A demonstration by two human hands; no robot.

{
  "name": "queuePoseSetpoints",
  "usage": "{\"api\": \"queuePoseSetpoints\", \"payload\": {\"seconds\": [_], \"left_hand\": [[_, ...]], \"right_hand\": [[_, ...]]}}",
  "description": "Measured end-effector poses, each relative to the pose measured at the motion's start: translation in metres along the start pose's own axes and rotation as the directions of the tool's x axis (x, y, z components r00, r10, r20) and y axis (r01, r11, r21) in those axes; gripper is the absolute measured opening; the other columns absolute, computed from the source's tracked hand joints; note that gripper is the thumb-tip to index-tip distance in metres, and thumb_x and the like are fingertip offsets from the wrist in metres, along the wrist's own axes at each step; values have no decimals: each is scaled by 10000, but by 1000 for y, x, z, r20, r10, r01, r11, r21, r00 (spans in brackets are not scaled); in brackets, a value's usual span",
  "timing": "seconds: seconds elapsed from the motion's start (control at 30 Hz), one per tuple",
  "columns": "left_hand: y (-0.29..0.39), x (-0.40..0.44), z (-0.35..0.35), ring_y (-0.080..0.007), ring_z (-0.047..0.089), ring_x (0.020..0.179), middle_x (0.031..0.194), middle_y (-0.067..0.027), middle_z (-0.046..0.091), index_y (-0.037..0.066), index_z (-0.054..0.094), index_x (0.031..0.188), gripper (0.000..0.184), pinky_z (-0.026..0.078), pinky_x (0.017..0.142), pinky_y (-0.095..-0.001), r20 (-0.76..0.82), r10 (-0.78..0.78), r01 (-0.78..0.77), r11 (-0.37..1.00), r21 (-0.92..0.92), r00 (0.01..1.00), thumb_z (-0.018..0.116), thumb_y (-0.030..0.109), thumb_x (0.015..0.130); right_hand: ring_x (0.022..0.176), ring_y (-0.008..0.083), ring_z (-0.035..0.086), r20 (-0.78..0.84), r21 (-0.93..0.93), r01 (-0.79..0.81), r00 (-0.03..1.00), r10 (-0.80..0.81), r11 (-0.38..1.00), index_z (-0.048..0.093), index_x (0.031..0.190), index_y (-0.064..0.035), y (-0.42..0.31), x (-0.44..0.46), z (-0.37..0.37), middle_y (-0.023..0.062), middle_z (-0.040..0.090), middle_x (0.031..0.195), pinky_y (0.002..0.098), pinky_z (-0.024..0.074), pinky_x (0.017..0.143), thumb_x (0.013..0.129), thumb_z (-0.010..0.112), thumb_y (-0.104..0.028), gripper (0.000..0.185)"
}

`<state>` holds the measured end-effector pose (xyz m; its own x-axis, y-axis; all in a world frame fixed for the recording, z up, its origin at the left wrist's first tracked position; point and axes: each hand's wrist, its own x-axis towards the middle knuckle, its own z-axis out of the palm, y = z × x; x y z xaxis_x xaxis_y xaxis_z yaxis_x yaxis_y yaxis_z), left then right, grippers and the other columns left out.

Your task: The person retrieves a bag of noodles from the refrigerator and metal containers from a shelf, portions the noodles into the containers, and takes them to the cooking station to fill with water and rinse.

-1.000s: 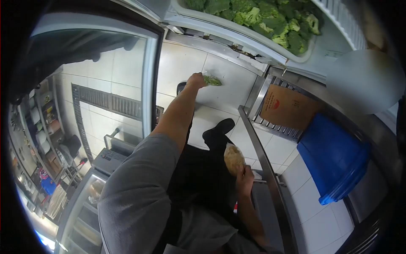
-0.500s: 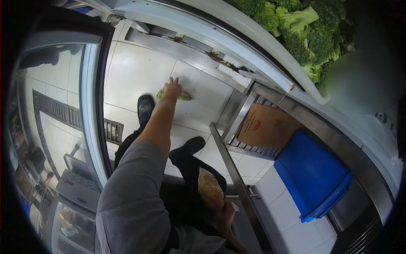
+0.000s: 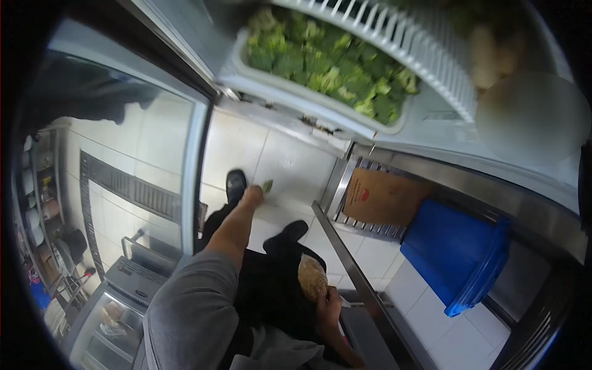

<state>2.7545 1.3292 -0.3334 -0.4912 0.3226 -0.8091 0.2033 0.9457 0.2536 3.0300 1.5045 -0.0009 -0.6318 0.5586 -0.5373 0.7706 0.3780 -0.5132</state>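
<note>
My left hand (image 3: 252, 195) is closed with a green leafy piece (image 3: 267, 186) showing at its fingertips, above the tiled floor near my shoes. The fingers are partly hidden from this angle, and the exact kind of leaf is too small to make out. Low on the right, my right hand (image 3: 330, 305) grips the gathered end of a clear plastic bag (image 3: 312, 277) filled with yellowish-brown food. The bag hangs against my dark trouser leg.
An opened glass door (image 3: 129, 160) stands on the left. Ahead, a white tub (image 3: 320, 98) of broccoli sits inside the fridge below a wire rack (image 3: 394, 37). To the right are a metal frame (image 3: 345, 246), cardboard (image 3: 385, 197) and a blue bin (image 3: 453, 253).
My left hand has come up from the floor toward me, carrying the green leafy piece that lay there. My view has tilted up, showing more of the broccoli tub. The right hand keeps the bag.
</note>
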Motion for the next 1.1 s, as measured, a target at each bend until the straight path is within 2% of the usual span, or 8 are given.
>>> {"api": "queuePoseSetpoints", "payload": {"seconds": [0.17, 0.23, 0.4, 0.53, 0.63, 0.8, 1.07, 1.1], "left_hand": [[34, -104, -72, -288, 655, 866, 893, -149, 673, 53, 696, 813, 246, 514, 748, -381, -125, 116, -74, 950, 303, 985, 577, 247, 721], [57, -160, -119, -330, 642, 833, 853, -186, 661, 27, 687, 755, 266, 511, 770, -389, -286, -135, 58, 963, -263, 949, 572, 257, 690], [112, -276, -225, -305, 644, 752, 800, -180, 668, 23, 681, 742, 224, 516, 690, -370, -540, -152, -124, 889, -440, 828, 598, 226, 696], [196, -436, -354, -118, 500, 592, 680, -28, 581, 24, 611, 747, 69, 397, 533, -239, -545, 37, -542, -67, -837, 837, 643, 9, 688], [258, -538, -448, -152, 547, 663, 757, -78, 597, -9, 589, 804, 83, 437, 603, -268, -857, 123, -696, -531, -483, 501, 604, -27, 725], [336, -665, -623, -168, 569, 702, 832, -105, 612, -46, 588, 850, 143, 462, 652, -270, -984, -169, -669, -724, 167, -61, 566, -64, 710], [374, -617, -737, -219, 587, 852, 974, -89, 605, 27, 588, 1074, 310, 481, 764, -305, -907, -290, -835, -378, 401, -304, 652, 72, 774], [371, -584, -727, -256, 558, 949, 1022, -113, 591, 48, 582, 1101, 356, 450, 845, -343, -837, -231, -867, 83, 491, -496, 668, 110, 762]], "right_hand": [[672, 296, 637, -2, 30, 190, 982, -190, 981, 564, 855, 39, -36, -42, -53, 221, 604, 711, 374, 471, 590, 849, 597, -153, 194], [648, 286, 642, -22, 48, 215, 977, -214, 975, 569, 859, 28, -49, -62, -77, 209, 612, 694, 366, 481, 589, 833, 628, -169, 207], [675, 423, 564, -92, 221, 326, 945, -313, 919, 516, 768, 26, -70, -108, -135, 249, 565, 710, 458, 427, 593, 848, 605, -215, 270], [687, 423, 572, -122, 255, 377, 926, -357, 890, 526, 771, 34, -61, -123, -168, 251, 580, 737, 438, 445, 606, 843, 614, -212, 270], [714, 424, 583, -141, 312, 433, 902, -409, 846, 547, 799, 34, -60, -140, -188, 251, 594, 762, 429, 457, 626, 842, 614, -204, 251], [773, 428, 592, -132, 249, 432, 902, -411, 867, 572, 855, 25, -69, -169, -221, 256, 609, 827, 418, 467, 662, 852, 592, -179, 205], [775, 453, 586, -126, 214, 402, 915, -383, 890, 569, 848, 34, -40, -216, -248, 263, 610, 795, 417, 466, 676, 861, 570, -288, 322], [775, 452, 586, -135, 210, 402, 915, -381, 891, 569, 846, 35, -36, -220, -249, 263, 610, 793, 417, 466, 676, 861, 570, -288, 323]]}}
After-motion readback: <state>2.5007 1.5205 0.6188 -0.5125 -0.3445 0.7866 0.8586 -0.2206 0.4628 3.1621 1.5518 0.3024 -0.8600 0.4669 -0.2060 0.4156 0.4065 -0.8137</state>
